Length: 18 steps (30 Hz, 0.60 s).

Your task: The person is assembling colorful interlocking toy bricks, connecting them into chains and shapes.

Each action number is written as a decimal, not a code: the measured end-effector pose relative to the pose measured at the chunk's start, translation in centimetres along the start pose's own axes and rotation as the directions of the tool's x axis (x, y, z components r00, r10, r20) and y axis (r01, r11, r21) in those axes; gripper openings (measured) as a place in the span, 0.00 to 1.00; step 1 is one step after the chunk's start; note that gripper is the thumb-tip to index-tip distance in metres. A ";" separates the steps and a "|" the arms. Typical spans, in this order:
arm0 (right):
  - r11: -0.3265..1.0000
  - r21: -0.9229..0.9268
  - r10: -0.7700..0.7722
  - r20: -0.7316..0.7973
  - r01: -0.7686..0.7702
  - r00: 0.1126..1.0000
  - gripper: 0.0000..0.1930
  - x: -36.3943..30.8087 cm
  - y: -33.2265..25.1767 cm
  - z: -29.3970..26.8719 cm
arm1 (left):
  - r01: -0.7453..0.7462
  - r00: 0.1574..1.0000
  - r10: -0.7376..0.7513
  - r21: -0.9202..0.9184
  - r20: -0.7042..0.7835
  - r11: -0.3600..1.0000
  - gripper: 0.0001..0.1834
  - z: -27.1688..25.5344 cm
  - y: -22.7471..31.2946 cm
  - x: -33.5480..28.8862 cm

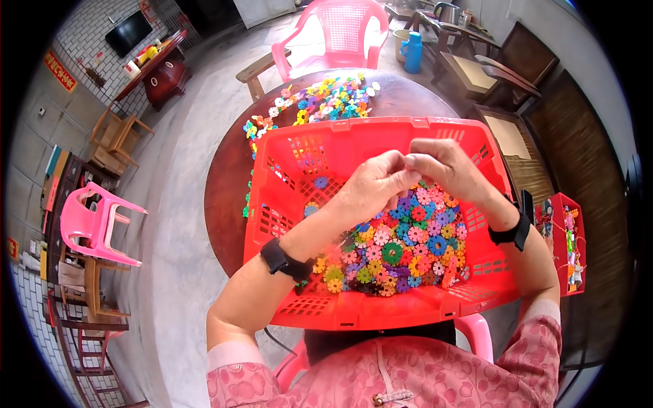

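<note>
"Two hands of mine meet over the red basket (381, 319): the left hand (382, 181) comes in from between seven and eight o'clock, the right hand (445, 163) from about five."

"What have they got hold of?"

"I can't tell. On both, my fingers are curled well in, thumbs drawn up by the forefingers, the two sets of tips close together; anything pinched there is hidden. I'd guess they meet so closely because whatever they handle is small."

"And the flower-shaped pieces (392, 253)?"

"Heaped in the basket below my hands, thickest toward five o'clock. Being on my side probably makes them easy to reach, and the basket's walls likely stop them scattering."

"What's the surface beyond?"

"A round table (228, 204), dark brown, partly covered by the basket. A loose spread of pieces (340, 98) lies on it at eleven, past the far rim."

"The room?"

"Grey floor (177, 224) runs along nine, with a pink armchair (88, 217) farther out. Another pink chair (340, 34) stands near twelve, a blue flask (412, 54) just past it. At one to two there's a wooden chair (524, 51), around half past three a red box (568, 199), and at ten a dark screen (128, 32) against white brick."
</note>
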State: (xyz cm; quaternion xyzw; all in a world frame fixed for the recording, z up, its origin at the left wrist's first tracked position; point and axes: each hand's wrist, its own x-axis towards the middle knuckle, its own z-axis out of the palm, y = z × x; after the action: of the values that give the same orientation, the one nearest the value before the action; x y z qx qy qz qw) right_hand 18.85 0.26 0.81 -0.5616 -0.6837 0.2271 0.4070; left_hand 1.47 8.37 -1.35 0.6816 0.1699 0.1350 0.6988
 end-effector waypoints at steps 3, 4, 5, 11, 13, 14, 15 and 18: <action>0.996 0.056 0.054 0.144 -0.062 0.988 0.16 0.0 0.0 0.3 | -0.047 0.998 0.039 0.160 0.055 0.986 0.11 -0.1 -0.2 -0.3; 0.999 0.021 -0.032 0.181 0.029 0.983 0.16 0.0 0.0 0.4 | -0.073 0.994 0.059 0.151 0.095 0.986 0.08 -0.5 -0.3 -0.4; 0.993 -0.010 -0.116 0.219 0.121 0.969 0.16 0.1 -0.2 0.5 | -0.069 0.995 0.056 0.151 0.086 0.986 0.08 -0.9 -0.2 -0.4; 0.888 0.458 -0.082 0.248 -0.043 0.965 0.10 -1.0 -1.1 -1.1 | -0.147 0.961 0.159 -0.068 0.226 0.987 0.13 -1.3 2.0 -0.7; 0.988 0.148 -0.058 0.092 0.044 0.994 0.07 -1.1 -0.9 -1.0 | -0.188 0.965 0.186 -0.008 0.183 0.982 0.19 -0.9 1.8 -1.1; 0.981 0.070 -0.184 -0.002 0.183 0.983 0.11 -1.0 -0.2 -0.7 | -0.176 0.978 0.175 -0.004 0.116 0.984 0.23 -0.7 1.7 -1.2; 0.979 0.064 -0.195 -0.009 0.195 0.981 0.11 -1.0 -0.2 -0.7 | -0.164 0.985 0.164 -0.001 0.049 0.986 0.27 -0.7 1.7 -1.2; 0.924 -0.204 -0.337 -0.041 0.323 0.940 0.18 -1.1 -1.1 -0.5 | -0.128 0.991 0.128 -0.012 0.023 0.992 0.35 0.1 1.1 -1.4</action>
State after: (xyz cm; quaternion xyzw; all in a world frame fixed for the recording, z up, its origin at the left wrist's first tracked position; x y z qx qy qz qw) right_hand 18.62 -1.15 1.60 -0.4835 -0.7715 0.0663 0.4082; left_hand 0.35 7.72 -0.19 0.6889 0.1167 0.1724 0.6943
